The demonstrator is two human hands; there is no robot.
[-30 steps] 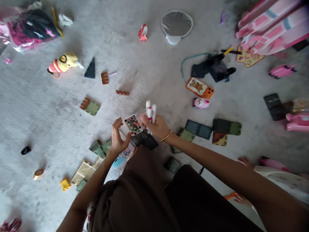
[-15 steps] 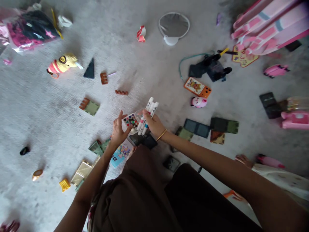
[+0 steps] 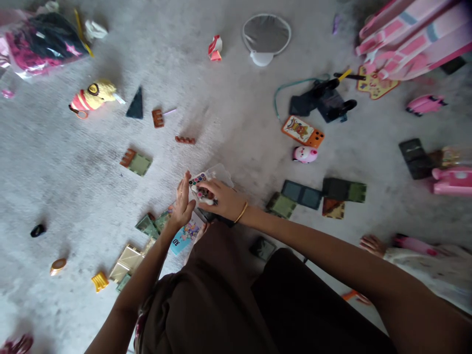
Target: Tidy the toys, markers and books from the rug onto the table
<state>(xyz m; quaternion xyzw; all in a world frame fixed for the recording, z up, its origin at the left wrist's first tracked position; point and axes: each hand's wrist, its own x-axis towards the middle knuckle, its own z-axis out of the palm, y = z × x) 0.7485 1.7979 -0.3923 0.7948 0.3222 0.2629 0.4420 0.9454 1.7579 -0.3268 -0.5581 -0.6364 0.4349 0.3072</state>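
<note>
My left hand (image 3: 182, 202) is wrapped along the left side of a clear plastic case (image 3: 220, 173), its thumb near the lower edge. Inside the case, rows of coloured round marker ends (image 3: 197, 179) show. The case's transparent lid stands open to the upper right. My right hand (image 3: 227, 199) reaches over the case with curled fingers, gripping several white markers (image 3: 205, 195) that now point end-on, partly hidden by the fingers. Just below my left hand, a blue box with cartoon pictures (image 3: 180, 241) lies on the floor.
Magnetic tiles (image 3: 301, 194) and a cream tile (image 3: 127, 263) lie around me. An orange phone (image 3: 302, 132), a plush toy (image 3: 92, 97), a round folding fan (image 3: 267, 37) and a pink bag (image 3: 413, 39) are farther off. Another person's hand (image 3: 372, 244) rests at the right.
My right hand has lowered the white markers to the case and turned them from lying sideways to end-on. The case's lid shows more clearly, and my left hand has shifted slightly down.
</note>
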